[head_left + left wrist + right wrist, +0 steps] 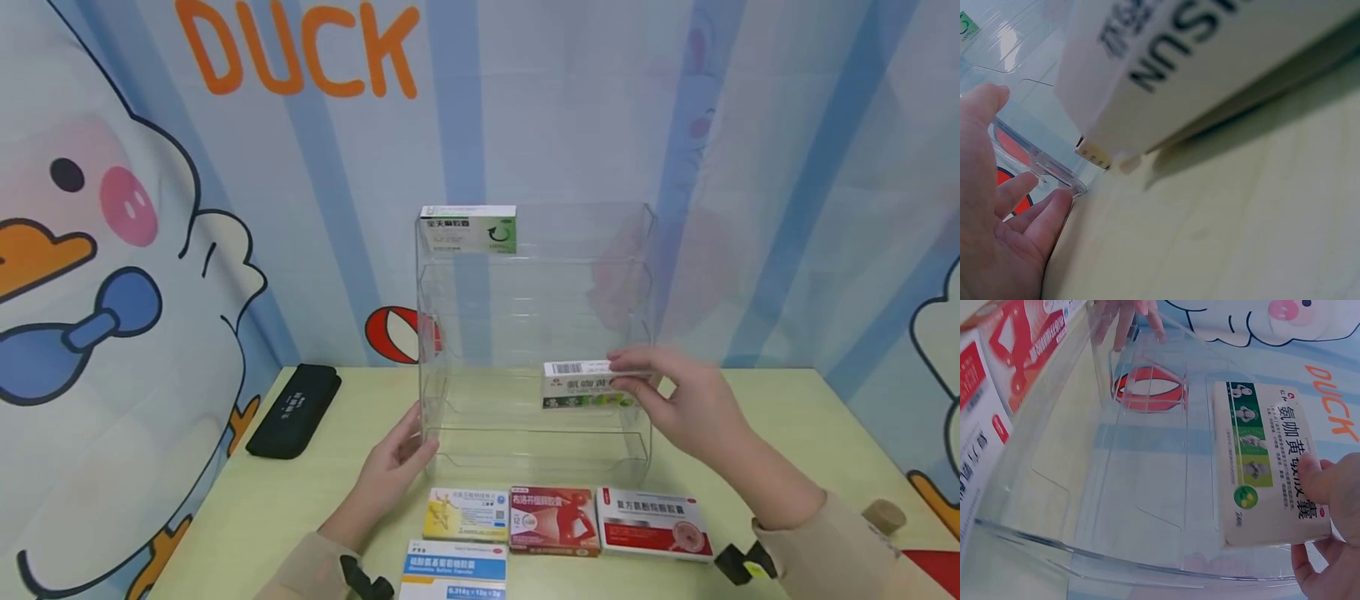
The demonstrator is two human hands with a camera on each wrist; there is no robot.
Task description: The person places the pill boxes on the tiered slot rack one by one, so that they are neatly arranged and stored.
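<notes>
In my right hand [686, 404] is a white medicine box [577, 385] with a green picture strip, pinched by its right end between thumb and fingers. It is at a lower tier of a clear acrylic display rack [536, 442]; whether it touches the rack I cannot tell. My left hand [390, 462] rests against the rack's lower left side, fingers fairly straight and thumb at the front edge. A green-and-white medicine box [468, 230] stands on the top tier at the left. The right wrist view shows the gripped box [1266, 469] close up.
In front of the rack lie a yellow-and-white box [465, 514], a red box [555, 521], a white-and-red box [654, 523] and a blue-and-white box [453, 571]. A black case [294, 412] lies at the left. Behind the table hangs a printed curtain [525, 100].
</notes>
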